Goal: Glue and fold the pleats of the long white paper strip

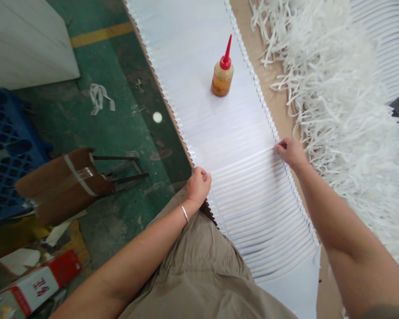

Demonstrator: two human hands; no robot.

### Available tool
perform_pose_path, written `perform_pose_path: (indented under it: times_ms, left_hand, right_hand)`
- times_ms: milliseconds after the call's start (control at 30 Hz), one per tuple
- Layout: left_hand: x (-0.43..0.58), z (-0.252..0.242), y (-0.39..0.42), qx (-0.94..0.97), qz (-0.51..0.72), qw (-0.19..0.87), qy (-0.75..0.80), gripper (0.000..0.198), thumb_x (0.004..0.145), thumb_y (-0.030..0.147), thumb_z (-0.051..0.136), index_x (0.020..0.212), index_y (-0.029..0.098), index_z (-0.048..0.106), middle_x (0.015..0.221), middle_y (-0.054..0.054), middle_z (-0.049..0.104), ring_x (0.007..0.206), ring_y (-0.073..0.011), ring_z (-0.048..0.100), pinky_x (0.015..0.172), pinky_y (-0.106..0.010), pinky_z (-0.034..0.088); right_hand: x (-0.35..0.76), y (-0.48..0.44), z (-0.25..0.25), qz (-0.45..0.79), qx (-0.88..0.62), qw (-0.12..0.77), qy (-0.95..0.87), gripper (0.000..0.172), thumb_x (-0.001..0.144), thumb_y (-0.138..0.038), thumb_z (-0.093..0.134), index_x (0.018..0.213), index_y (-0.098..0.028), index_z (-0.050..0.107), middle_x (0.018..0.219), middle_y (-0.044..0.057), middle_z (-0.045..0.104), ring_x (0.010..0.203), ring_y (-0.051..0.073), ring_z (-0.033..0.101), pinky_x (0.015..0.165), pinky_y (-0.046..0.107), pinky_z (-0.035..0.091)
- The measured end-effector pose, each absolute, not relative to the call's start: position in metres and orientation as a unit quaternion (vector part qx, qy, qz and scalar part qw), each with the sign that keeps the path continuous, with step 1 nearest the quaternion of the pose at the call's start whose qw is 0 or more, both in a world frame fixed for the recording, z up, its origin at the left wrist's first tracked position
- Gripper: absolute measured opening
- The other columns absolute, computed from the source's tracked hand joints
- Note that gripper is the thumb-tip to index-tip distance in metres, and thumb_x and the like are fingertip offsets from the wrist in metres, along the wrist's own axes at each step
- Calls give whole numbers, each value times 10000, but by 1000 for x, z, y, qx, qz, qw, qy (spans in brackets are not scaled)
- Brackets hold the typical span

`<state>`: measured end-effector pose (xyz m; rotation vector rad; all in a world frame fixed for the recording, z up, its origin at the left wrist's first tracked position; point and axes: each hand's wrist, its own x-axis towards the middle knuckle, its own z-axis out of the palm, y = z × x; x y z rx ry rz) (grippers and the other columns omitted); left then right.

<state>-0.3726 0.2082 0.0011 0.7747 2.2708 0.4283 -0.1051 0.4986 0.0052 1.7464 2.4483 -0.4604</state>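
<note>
A thin white strip [242, 158] stretches across a long white sheet [199, 88] with notched edges. My left hand [198, 184] pinches the strip's near end at the sheet's left edge. At the right edge, the fingers of my right hand [291, 152] are closed on its other end. Below the strip, many similar white strips [259, 217] lie side by side across the sheet. A bottle [221, 79] of amber liquid with a red nozzle stands upright on the sheet, beyond both hands.
Right of the sheet, a brown cardboard surface [279, 95] bears a large heap of loose white strips [339, 110]. Off to the left are a stool with a cardboard-covered seat [76, 181], a blue crate [9, 150] and a red-and-white box [40, 285]. Scraps [99, 98] lie on the green floor.
</note>
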Motion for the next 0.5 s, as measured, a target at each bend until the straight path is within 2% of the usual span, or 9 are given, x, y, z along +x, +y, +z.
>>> perform_pose_path:
  times_ms: [300, 500]
  left_hand:
    - [-375, 2, 207, 311, 185, 343, 867, 39, 893, 216, 601, 918, 226, 572, 806, -19, 665, 765, -198, 651, 718, -296, 430]
    - [-378, -12, 192, 298, 300, 342, 839, 114, 847, 140, 559, 921, 225, 543, 765, 7, 635, 741, -178, 643, 741, -284, 466]
  right_hand:
    - [-114, 496, 5, -130, 579, 94, 799, 231, 893, -380, 587, 947, -190, 707, 896, 110, 742, 841, 249, 655, 795, 342, 483]
    - [-105, 514, 10, -53, 693, 52, 717, 406, 935, -378, 523, 1241, -137, 639, 1163, 214, 690, 1022, 334, 658, 892, 453, 485]
